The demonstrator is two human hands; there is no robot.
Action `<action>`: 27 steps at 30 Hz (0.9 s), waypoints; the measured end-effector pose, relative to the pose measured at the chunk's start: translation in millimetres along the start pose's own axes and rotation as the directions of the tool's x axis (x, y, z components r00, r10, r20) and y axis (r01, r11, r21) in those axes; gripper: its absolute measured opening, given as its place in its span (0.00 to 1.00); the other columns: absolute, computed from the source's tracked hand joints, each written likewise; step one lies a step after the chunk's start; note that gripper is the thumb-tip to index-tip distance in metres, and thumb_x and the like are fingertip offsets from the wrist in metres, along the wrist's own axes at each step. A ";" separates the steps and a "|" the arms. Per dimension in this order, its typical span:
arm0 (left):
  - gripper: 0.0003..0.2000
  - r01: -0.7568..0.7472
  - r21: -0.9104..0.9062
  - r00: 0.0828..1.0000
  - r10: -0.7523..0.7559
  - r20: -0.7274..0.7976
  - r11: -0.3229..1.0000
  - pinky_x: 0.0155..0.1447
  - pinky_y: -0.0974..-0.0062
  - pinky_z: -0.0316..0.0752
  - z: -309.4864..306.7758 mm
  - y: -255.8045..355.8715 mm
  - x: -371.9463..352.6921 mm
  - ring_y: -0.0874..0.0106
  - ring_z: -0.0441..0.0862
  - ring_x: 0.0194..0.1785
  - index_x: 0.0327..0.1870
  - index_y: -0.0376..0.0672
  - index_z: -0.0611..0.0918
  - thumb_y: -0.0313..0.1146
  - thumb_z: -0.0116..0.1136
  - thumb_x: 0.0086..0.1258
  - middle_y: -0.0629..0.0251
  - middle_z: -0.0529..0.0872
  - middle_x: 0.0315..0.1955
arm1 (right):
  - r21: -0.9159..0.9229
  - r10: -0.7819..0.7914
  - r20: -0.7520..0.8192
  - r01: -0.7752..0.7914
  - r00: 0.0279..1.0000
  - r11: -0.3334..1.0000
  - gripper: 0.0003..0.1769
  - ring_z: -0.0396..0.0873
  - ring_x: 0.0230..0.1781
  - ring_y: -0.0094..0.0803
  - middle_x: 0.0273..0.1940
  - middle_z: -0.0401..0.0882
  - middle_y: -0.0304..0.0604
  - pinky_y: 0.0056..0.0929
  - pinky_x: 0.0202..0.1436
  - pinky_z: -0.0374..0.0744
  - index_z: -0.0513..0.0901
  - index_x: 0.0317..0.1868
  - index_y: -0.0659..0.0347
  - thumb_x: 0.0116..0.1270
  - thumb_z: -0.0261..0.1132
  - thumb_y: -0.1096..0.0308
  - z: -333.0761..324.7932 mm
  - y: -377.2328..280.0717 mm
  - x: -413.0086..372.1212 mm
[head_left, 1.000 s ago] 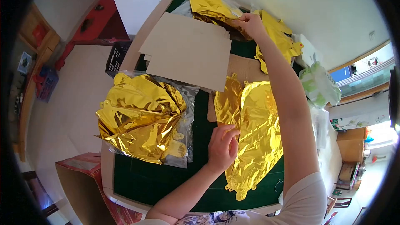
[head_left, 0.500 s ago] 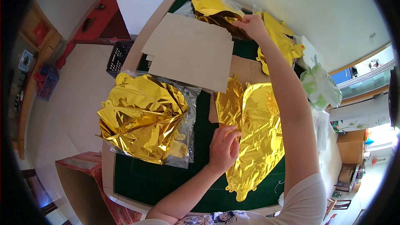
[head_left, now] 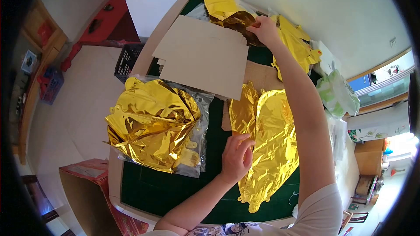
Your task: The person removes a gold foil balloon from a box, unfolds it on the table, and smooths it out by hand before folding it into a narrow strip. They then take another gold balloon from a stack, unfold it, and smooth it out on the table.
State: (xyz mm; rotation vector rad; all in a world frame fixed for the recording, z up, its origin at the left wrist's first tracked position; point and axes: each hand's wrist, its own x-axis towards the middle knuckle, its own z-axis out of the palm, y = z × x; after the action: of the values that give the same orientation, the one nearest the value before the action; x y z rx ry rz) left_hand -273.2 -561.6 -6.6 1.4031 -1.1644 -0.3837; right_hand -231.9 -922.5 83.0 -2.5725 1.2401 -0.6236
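Near the front of the green mat [head_left: 144,188], the left hand [head_left: 236,157] lies half-curled on the left edge of a flat gold foil balloon [head_left: 273,144]; whether it pinches the foil I cannot tell. A clear bag of crumpled gold balloons [head_left: 153,129] lies left, with cardboard sheets [head_left: 203,59] beyond. At the far end the right hand [head_left: 264,28] grasps a folded gold balloon [head_left: 234,17]

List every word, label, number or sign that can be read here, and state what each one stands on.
No text can be read.
The gold foil balloons, the cardboard sheets and the green mat show no print.
The pattern on the shirt and the marks on the red box are too blurred to read.
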 end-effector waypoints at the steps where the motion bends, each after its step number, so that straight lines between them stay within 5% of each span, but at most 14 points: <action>1: 0.10 -0.001 0.000 1.000 0.001 0.000 1.000 0.46 0.68 0.76 0.1 -0.2 -0.2 0.58 0.79 0.46 0.40 0.40 0.80 0.18 0.57 0.59 0.58 0.80 0.44 | 0.005 0.029 0.007 -0.029 1.000 1.000 0.16 0.80 0.38 0.48 0.34 0.82 0.51 0.40 0.43 0.78 0.82 0.29 0.67 0.52 0.76 0.62 0.1 -1.0 -0.2; 4: 0.10 -0.002 0.002 1.000 0.002 -0.002 1.000 0.46 0.68 0.76 -0.1 -1.0 -1.0 0.58 0.79 0.46 0.40 0.40 0.80 0.18 0.57 0.59 0.58 0.80 0.44 | -0.088 0.044 -0.071 -0.050 0.997 0.995 0.16 0.80 0.37 0.51 0.33 0.81 0.53 0.41 0.42 0.78 0.81 0.27 0.67 0.52 0.76 0.62 2.9 -0.7 3.6; 7: 0.11 -0.003 0.005 1.000 0.003 0.003 1.000 0.48 0.66 0.76 0.7 -1.5 -1.3 0.57 0.78 0.47 0.41 0.41 0.79 0.18 0.58 0.58 0.58 0.80 0.44 | -0.197 -0.412 -0.300 0.367 0.860 0.909 0.14 0.80 0.36 0.52 0.33 0.81 0.54 0.42 0.41 0.78 0.81 0.32 0.65 0.54 0.74 0.64 11.6 15.9 9.2; 10: 0.12 -0.005 0.007 1.000 0.005 0.021 1.000 0.51 0.63 0.76 1.1 -2.0 -1.6 0.56 0.78 0.47 0.43 0.42 0.79 0.19 0.58 0.57 0.57 0.79 0.45 | -0.067 -0.151 0.041 0.153 0.988 0.986 0.13 0.80 0.37 0.52 0.34 0.82 0.52 0.43 0.42 0.79 0.82 0.40 0.62 0.57 0.71 0.65 2.3 10.8 19.1; 13: 0.11 -0.002 0.002 1.000 0.001 0.016 1.000 0.49 0.64 0.76 1.3 -1.7 -1.6 0.56 0.78 0.47 0.41 0.42 0.79 0.18 0.58 0.57 0.58 0.79 0.44 | -0.005 -0.103 -0.296 0.107 0.950 0.994 0.13 0.81 0.38 0.49 0.35 0.83 0.52 0.43 0.43 0.79 0.82 0.46 0.58 0.61 0.68 0.67 -5.8 -7.6 28.6; 16: 0.10 -0.001 0.008 1.000 0.001 0.004 1.000 0.48 0.66 0.75 1.3 -1.5 -1.4 0.58 0.78 0.46 0.39 0.41 0.80 0.17 0.57 0.58 0.58 0.80 0.43 | 0.257 -0.023 -0.600 0.220 0.799 0.941 0.10 0.82 0.37 0.49 0.36 0.83 0.52 0.43 0.42 0.80 0.82 0.46 0.57 0.66 0.65 0.66 -36.0 -22.7 47.5; 19: 0.10 -0.009 0.014 1.000 0.009 0.003 1.000 0.48 0.66 0.75 1.2 -0.8 0.5 0.58 0.78 0.46 0.39 0.41 0.80 0.17 0.57 0.58 0.58 0.80 0.43 | -0.353 -0.094 -0.286 -0.014 0.954 0.935 0.13 0.83 0.37 0.46 0.37 0.85 0.50 0.40 0.43 0.79 0.83 0.45 0.60 0.64 0.67 0.62 -34.3 -12.5 59.6; 22: 0.10 -0.006 0.005 1.000 0.006 -0.002 1.000 0.49 0.65 0.75 1.1 -2.2 -0.9 0.57 0.78 0.46 0.39 0.42 0.79 0.18 0.57 0.58 0.58 0.80 0.43 | 0.167 -0.030 -0.635 0.175 0.772 0.970 0.16 0.84 0.37 0.46 0.42 0.86 0.51 0.39 0.42 0.79 0.83 0.47 0.61 0.65 0.67 0.59 -64.0 -17.9 66.8; 26: 0.10 -0.020 0.002 1.000 0.020 -0.007 1.000 0.49 0.65 0.74 1.4 -2.4 -0.8 0.57 0.78 0.46 0.40 0.42 0.79 0.18 0.57 0.58 0.58 0.80 0.42 | -0.238 -0.112 -0.437 0.006 0.893 0.971 0.15 0.85 0.36 0.42 0.43 0.85 0.50 0.38 0.39 0.81 0.82 0.48 0.62 0.65 0.66 0.63 -73.9 12.3 87.1; 27: 0.10 -0.022 -0.001 1.000 0.022 -0.010 1.000 0.49 0.65 0.74 2.0 -1.6 -1.6 0.57 0.78 0.46 0.40 0.42 0.79 0.18 0.57 0.58 0.58 0.80 0.42 | 0.038 -0.029 -0.488 0.055 0.872 0.998 0.15 0.85 0.32 0.38 0.41 0.85 0.48 0.34 0.34 0.83 0.82 0.49 0.63 0.65 0.66 0.64 -83.0 -10.0 72.0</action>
State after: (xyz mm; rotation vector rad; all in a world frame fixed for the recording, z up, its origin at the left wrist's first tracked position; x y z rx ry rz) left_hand -274.8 -561.8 -9.1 1.3888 -1.1706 -0.3619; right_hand -223.5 -973.8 180.3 -2.4844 1.2777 -1.3623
